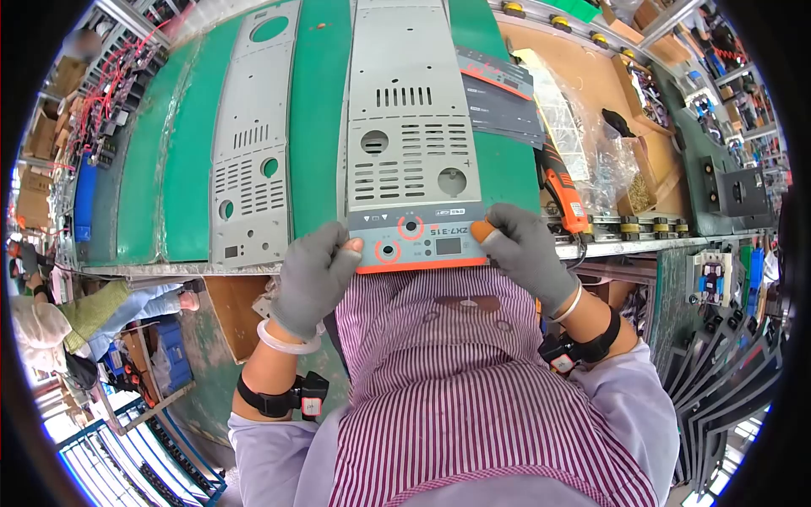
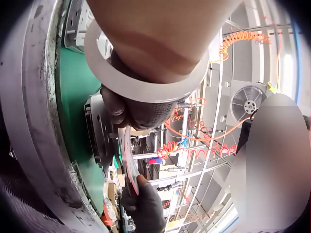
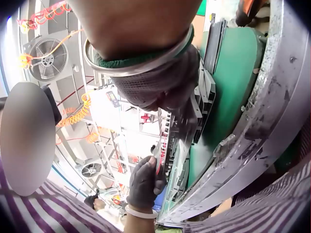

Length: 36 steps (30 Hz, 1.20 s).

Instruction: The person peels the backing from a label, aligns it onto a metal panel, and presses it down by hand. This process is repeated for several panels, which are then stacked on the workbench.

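Note:
A grey faceplate point(image 1: 422, 232) with an orange edge, two knob holes and "ZX7-315" print spans between both gloved hands in the head view. My left hand point(image 1: 314, 275) pinches its left end, a bare thumb tip on top. At the opposite end, my right hand point(image 1: 532, 258) grips the corner, thumb on the front. The plate overlaps the near end of a slotted grey metal panel point(image 1: 414, 110) there. In the left wrist view the plate point(image 2: 129, 167) appears nearly edge-on, the right hand point(image 2: 146, 208) at its far end.
Another slotted metal panel point(image 1: 253, 127) lies to the left on the green bench mat point(image 1: 186, 169). Several dark faceplates point(image 1: 503, 110) are stacked at right, beside an orange-handled tool point(image 1: 568, 190). A wooden tray point(image 1: 591, 84) and plastic wrap point(image 1: 604, 160) occupy the bench's right side.

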### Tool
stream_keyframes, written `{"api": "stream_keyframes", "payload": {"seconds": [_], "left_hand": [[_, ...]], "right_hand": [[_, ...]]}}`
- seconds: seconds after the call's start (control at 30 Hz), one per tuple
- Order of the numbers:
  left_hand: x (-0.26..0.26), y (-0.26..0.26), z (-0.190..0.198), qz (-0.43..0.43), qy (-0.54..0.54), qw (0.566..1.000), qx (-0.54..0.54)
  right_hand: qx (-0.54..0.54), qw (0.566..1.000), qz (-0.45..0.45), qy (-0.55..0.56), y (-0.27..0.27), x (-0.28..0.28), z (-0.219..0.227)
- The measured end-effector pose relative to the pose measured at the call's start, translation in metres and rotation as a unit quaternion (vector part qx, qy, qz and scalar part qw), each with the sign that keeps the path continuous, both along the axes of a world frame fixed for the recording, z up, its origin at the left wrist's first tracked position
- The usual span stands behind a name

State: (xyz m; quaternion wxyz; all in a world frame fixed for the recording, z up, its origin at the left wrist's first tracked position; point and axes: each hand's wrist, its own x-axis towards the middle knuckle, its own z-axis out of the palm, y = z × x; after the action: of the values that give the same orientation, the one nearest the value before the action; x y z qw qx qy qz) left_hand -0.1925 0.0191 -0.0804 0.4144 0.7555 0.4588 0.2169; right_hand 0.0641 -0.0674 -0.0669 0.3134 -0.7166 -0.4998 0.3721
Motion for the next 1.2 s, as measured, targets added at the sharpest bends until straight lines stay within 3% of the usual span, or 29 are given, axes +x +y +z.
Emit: {"api": "stream_keyframes", "payload": {"seconds": [0.1,0.2,0.3,0.6,1.2], "left_hand": [[0.0,0.003,-0.005,0.002,-0.007,0.999,-0.032],[0.006,0.002,0.013,0.035,-0.031,0.984,-0.174],[0.007,0.004,0.016,0.039,-0.038,0.977,-0.205],[0.008,0.003,0.011,0.051,-0.073,0.972,-0.219],[0.009,0.006,0.013,0.043,-0.038,0.974,-0.221]], "right_hand": [[0.017,1.0,-0.003,-0.007,-0.001,0.0,-0.009],[0.001,1.0,-0.019,0.005,-0.003,-0.002,-0.01],[-0.006,0.999,-0.029,0.014,-0.003,-0.004,-0.008],[-0.005,0.998,-0.051,0.022,-0.001,-0.008,-0.008],[-0.002,0.999,-0.05,0.021,-0.001,-0.006,-0.011]]}}
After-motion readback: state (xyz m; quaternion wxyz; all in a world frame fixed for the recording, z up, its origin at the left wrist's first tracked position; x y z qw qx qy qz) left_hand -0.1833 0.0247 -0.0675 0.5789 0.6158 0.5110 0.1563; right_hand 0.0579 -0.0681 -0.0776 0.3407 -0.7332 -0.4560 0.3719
